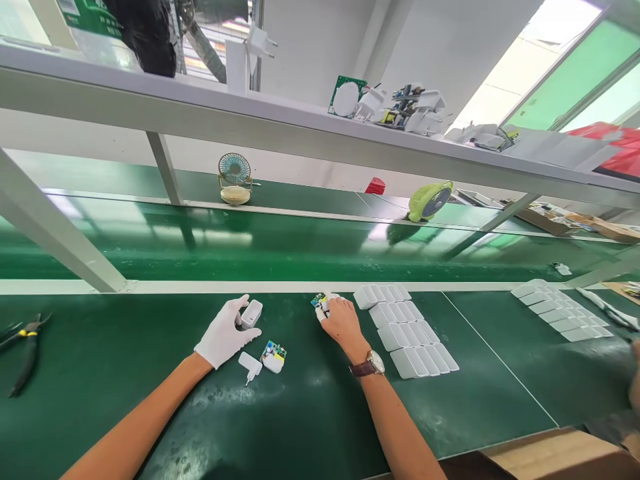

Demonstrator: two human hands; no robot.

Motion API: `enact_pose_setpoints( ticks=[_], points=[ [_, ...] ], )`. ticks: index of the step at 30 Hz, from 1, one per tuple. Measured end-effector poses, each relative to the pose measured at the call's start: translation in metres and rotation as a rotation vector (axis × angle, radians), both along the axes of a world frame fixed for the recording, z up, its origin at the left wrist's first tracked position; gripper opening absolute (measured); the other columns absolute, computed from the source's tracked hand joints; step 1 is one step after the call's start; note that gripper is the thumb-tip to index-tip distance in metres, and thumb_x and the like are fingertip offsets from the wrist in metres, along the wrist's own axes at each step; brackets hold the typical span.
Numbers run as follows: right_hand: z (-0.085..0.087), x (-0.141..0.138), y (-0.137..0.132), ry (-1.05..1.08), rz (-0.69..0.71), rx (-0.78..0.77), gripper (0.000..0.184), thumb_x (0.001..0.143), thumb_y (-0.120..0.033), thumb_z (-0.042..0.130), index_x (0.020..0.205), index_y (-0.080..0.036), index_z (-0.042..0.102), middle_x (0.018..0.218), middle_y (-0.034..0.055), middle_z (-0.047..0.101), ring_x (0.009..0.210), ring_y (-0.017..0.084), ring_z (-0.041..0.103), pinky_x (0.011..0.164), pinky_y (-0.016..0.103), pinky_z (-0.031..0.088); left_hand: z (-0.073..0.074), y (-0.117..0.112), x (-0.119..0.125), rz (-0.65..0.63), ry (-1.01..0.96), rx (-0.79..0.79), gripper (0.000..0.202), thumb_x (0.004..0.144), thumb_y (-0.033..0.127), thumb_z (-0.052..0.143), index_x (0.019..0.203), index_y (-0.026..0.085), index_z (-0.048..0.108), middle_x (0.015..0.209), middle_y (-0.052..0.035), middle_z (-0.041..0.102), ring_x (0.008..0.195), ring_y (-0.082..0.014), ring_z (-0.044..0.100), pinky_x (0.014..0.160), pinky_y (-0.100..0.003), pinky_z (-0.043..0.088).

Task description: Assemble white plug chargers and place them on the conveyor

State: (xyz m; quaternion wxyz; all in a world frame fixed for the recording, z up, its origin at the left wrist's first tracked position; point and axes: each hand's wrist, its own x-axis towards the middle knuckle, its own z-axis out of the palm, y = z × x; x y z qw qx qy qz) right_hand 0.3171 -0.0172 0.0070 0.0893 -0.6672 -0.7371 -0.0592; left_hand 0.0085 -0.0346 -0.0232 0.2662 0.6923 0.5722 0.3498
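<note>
My left hand [227,333], in a white glove, rests on the green bench with thumb and fingers spread. Between them stands a white plastic charger housing [252,313]; no firm grip on it shows. Just below lie a white plug piece [250,366] and a small circuit board [274,356] with a white cover part. My right hand [341,320], white covers on its fingertips and a watch [375,362] at the wrist, has its fingers closed on another small circuit board [319,301]. The fingers hide part of that board.
Rows of white housings [413,330] stand right of my right hand, with more rows [560,310] farther right. Black-handled pliers [31,343] lie at the left. A shelf [300,123] crosses above; a green conveyor belt [300,250] runs behind. Part of another person shows at the right edge.
</note>
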Motion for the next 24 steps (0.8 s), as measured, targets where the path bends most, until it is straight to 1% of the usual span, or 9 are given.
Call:
enact_pose_setpoints(
  ticks=[2, 4, 9, 11, 14, 16, 18, 21, 24],
  points=[
    [0.006, 0.001, -0.009, -0.002, -0.015, -0.007, 0.029, 0.094, -0.025, 0.052, 0.111, -0.008, 0.067, 0.105, 0.0202, 0.07, 0.102, 0.031, 0.065, 0.094, 0.043, 0.045, 0.001, 0.001, 0.0, -0.013, 0.003, -0.019, 0.076, 0.073, 0.032, 0.073, 0.142, 0.022, 0.044, 0.085, 0.002, 0.056, 0.075, -0.0182, 0.061, 0.076, -0.034, 0.053],
    [0.013, -0.003, -0.023, 0.029, 0.019, -0.013, 0.036, 0.096, -0.029, 0.052, 0.124, -0.009, 0.062, 0.117, 0.0203, 0.068, 0.113, 0.032, 0.062, 0.097, 0.045, 0.045, 0.004, 0.002, 0.001, -0.042, 0.023, -0.068, 0.081, 0.073, 0.032, 0.073, 0.146, 0.022, 0.039, 0.08, 0.0036, 0.056, 0.072, -0.0178, 0.061, 0.073, -0.032, 0.052],
    [0.019, -0.041, -0.068, 0.27, 0.451, -0.207, 0.055, 0.092, -0.046, 0.063, 0.138, -0.019, 0.051, 0.125, 0.0127, 0.066, 0.117, 0.03, 0.061, 0.1, 0.044, 0.048, 0.013, 0.007, 0.002, -0.09, 0.118, -0.178, 0.088, 0.072, 0.036, 0.073, 0.15, 0.023, 0.035, 0.072, 0.0052, 0.058, 0.066, -0.0192, 0.063, 0.064, -0.03, 0.049],
    [0.018, -0.056, -0.075, 0.254, 0.534, -0.267, 0.061, 0.086, -0.045, 0.071, 0.137, -0.017, 0.053, 0.121, 0.0138, 0.067, 0.112, 0.031, 0.062, 0.099, 0.046, 0.049, 0.013, 0.009, 0.002, -0.095, 0.12, -0.156, 0.088, 0.072, 0.035, 0.074, 0.151, 0.025, 0.035, 0.079, 0.0031, 0.064, 0.073, -0.0208, 0.066, 0.068, -0.031, 0.051],
    [0.019, -0.065, -0.07, 0.207, 0.598, -0.298, 0.056, 0.085, -0.032, 0.073, 0.135, -0.017, 0.054, 0.118, 0.0129, 0.068, 0.11, 0.03, 0.063, 0.097, 0.045, 0.05, 0.011, 0.008, 0.002, -0.082, 0.091, -0.091, 0.092, 0.07, 0.032, 0.076, 0.151, 0.026, 0.033, 0.103, -0.0021, 0.068, 0.093, -0.0238, 0.068, 0.081, -0.034, 0.053],
    [0.022, -0.061, -0.061, 0.194, 0.603, -0.27, 0.048, 0.089, -0.02, 0.065, 0.136, -0.017, 0.054, 0.125, 0.0126, 0.066, 0.118, 0.029, 0.06, 0.101, 0.044, 0.048, 0.009, 0.007, 0.002, -0.072, 0.081, -0.067, 0.094, 0.07, 0.032, 0.077, 0.152, 0.026, 0.031, 0.113, -0.0044, 0.066, 0.101, -0.025, 0.067, 0.088, -0.036, 0.052],
    [0.027, -0.056, -0.056, 0.179, 0.53, -0.216, 0.043, 0.093, -0.014, 0.054, 0.136, -0.017, 0.054, 0.127, 0.0134, 0.065, 0.122, 0.029, 0.058, 0.102, 0.045, 0.047, 0.008, 0.006, 0.003, -0.061, 0.08, -0.062, 0.095, 0.07, 0.032, 0.078, 0.152, 0.026, 0.031, 0.118, -0.0057, 0.065, 0.105, -0.026, 0.066, 0.092, -0.038, 0.051],
    [0.029, -0.055, -0.059, 0.173, 0.425, -0.202, 0.042, 0.096, -0.027, 0.053, 0.137, -0.014, 0.053, 0.124, 0.0165, 0.066, 0.123, 0.032, 0.057, 0.101, 0.048, 0.048, 0.008, 0.006, 0.004, -0.05, 0.094, -0.07, 0.095, 0.069, 0.033, 0.079, 0.151, 0.026, 0.032, 0.118, -0.0063, 0.064, 0.108, -0.0277, 0.064, 0.096, -0.04, 0.049],
    [0.023, -0.058, -0.07, 0.164, 0.489, -0.294, 0.056, 0.087, -0.031, 0.067, 0.138, -0.01, 0.052, 0.136, 0.0187, 0.059, 0.134, 0.038, 0.047, 0.106, 0.051, 0.045, 0.009, 0.005, 0.005, -0.036, 0.124, -0.061, 0.096, 0.067, 0.035, 0.081, 0.15, 0.025, 0.034, 0.115, -0.0073, 0.063, 0.108, -0.0293, 0.063, 0.097, -0.043, 0.047]
  ],
)
